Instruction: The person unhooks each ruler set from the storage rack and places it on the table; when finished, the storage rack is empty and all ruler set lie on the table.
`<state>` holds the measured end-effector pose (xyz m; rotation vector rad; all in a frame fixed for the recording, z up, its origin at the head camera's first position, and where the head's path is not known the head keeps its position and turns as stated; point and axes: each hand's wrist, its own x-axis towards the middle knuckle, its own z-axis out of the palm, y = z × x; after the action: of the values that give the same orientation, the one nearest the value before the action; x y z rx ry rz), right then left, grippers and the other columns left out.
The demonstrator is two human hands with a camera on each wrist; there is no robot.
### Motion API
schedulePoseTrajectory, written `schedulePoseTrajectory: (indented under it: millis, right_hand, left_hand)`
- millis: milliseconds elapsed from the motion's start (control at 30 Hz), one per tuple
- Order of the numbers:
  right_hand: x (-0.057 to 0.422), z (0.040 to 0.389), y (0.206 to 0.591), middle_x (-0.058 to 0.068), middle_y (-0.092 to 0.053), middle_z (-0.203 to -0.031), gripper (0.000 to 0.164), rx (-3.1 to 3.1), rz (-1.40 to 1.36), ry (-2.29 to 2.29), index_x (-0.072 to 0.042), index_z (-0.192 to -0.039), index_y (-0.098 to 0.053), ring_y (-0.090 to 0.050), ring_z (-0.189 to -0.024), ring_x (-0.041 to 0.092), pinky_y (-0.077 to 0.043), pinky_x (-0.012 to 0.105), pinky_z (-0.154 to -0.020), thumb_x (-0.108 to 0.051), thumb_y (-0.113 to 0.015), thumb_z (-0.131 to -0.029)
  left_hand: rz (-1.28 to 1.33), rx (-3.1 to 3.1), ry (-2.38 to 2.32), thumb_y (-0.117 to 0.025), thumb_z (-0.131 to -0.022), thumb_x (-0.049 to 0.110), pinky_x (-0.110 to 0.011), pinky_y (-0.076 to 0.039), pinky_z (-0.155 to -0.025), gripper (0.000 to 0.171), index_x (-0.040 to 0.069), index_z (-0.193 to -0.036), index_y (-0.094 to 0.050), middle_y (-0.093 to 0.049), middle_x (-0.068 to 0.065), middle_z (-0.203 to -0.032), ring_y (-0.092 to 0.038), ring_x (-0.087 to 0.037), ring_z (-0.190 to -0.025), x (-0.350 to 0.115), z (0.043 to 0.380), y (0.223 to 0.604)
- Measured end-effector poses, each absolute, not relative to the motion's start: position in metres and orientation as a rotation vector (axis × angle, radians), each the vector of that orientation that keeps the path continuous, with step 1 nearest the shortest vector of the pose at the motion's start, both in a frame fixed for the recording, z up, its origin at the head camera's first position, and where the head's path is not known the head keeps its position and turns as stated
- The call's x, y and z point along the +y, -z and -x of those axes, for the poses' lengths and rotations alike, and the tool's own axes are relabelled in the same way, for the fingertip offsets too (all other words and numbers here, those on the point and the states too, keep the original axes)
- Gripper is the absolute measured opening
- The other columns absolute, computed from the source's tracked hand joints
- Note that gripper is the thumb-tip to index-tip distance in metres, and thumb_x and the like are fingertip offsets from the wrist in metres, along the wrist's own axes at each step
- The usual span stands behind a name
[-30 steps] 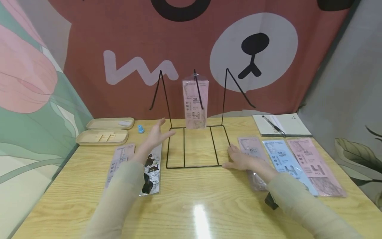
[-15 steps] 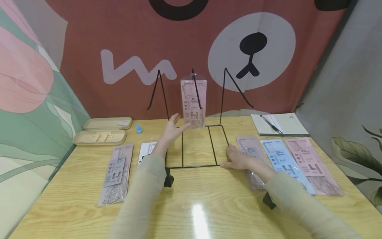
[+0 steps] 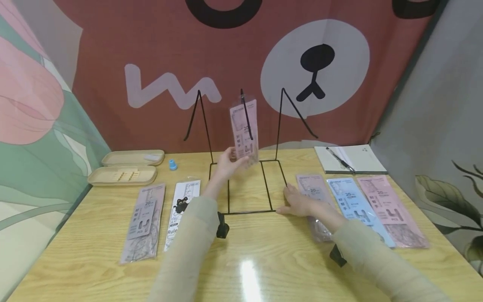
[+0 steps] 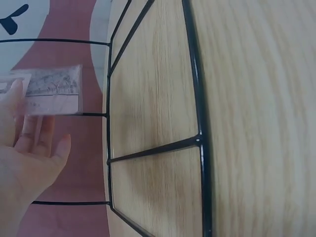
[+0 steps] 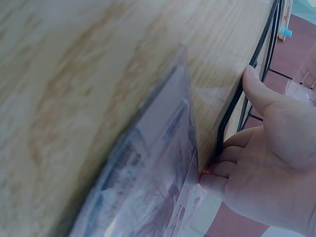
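Note:
My left hand (image 3: 227, 165) holds the lower end of a pink ruler-set packet (image 3: 245, 130), thumb in front. That packet hangs tilted from the middle hook of a black wire display rack (image 3: 250, 212). In the left wrist view, the packet's clear lower end (image 4: 54, 91) shows above my fingers (image 4: 47, 133). At the rack's front right corner my right hand (image 3: 298, 203) grips the base wire, thumb on the front bar and fingers at the side bar. A mauve ruler-set packet (image 5: 153, 163) lies beside and partly under that hand.
A blue packet (image 3: 356, 201) and a pink packet (image 3: 390, 209) lie right; a mauve packet (image 3: 143, 222) and a cat-print ruler packet (image 3: 187, 195) lie left. Behind are an opened beige case (image 3: 98, 178), a blue cap-like piece (image 3: 172, 164), and a notebook (image 3: 362, 155) with a pen (image 3: 339, 159).
My left hand has moved right across the rack and taken hold of the hanging packet, which now tilts. The right hand stays at the rack's corner.

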<state>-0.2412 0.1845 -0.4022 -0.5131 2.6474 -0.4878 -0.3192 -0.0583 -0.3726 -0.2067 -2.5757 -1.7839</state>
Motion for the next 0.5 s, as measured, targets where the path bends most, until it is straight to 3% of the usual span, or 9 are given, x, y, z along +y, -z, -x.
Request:
schedulePoseTrajectory:
  millis: [300, 500]
  right_hand:
    - [0.183, 0.241, 0.403, 0.038, 0.0, -0.149, 0.088, 2.653, 0.534, 0.491, 0.02, -0.141, -0.01, -0.003, -0.141, 0.049, -0.008, 0.055, -0.117, -0.041, -0.053, -0.094]
    - [0.183, 0.241, 0.402, 0.039, -0.001, -0.148, 0.089, 2.658, 0.543, 0.49, 0.021, -0.14, -0.012, -0.005, -0.14, 0.05, -0.009, 0.056, -0.117, -0.042, -0.053, -0.094]
  left_hand:
    - [0.235, -2.585, 1.757, -0.064, -0.089, 0.03, -0.037, -0.054, -0.09, 0.031, 0.009, -0.111, -0.067, -0.07, -0.009, -0.111, -0.065, -0.023, -0.103, -0.063, 0.31, 0.375]
    - [0.329, -2.583, 1.761, -0.067, -0.087, 0.025, -0.037, -0.055, -0.09, 0.025, 0.009, -0.106, -0.071, -0.072, -0.009, -0.105, -0.069, -0.022, -0.099, -0.07, 0.292, 0.375]
